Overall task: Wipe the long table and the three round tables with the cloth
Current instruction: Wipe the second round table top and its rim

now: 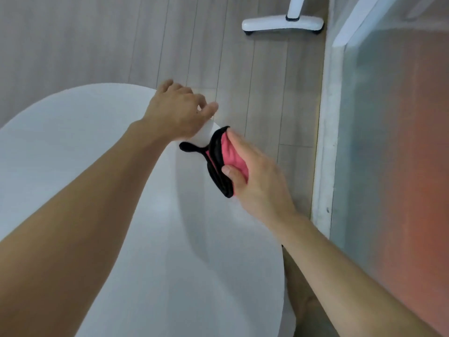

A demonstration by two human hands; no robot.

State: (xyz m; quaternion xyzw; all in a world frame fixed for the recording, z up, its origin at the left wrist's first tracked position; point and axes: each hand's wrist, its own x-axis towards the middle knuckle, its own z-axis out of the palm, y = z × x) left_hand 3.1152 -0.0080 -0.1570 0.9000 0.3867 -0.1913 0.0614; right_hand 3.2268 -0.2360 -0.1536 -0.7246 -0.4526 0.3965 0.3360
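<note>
A white round table (97, 181) fills the lower left of the head view. My right hand (257, 181) grips a folded pink cloth with black edging (228, 156) at the table's right rim, thumb curled over the fabric. A black loop of the cloth lies on the tabletop. My left hand (177, 110) reaches across the table to its far right edge, fingers loosely curled over the rim just beyond the cloth, holding nothing that I can see.
Grey wood-plank floor (243, 69) lies beyond the table. A white wheeled stand base (281, 21) sits on the floor at the top. A frosted glass partition (388, 142) with a pale frame runs down the right side, close to the table's edge.
</note>
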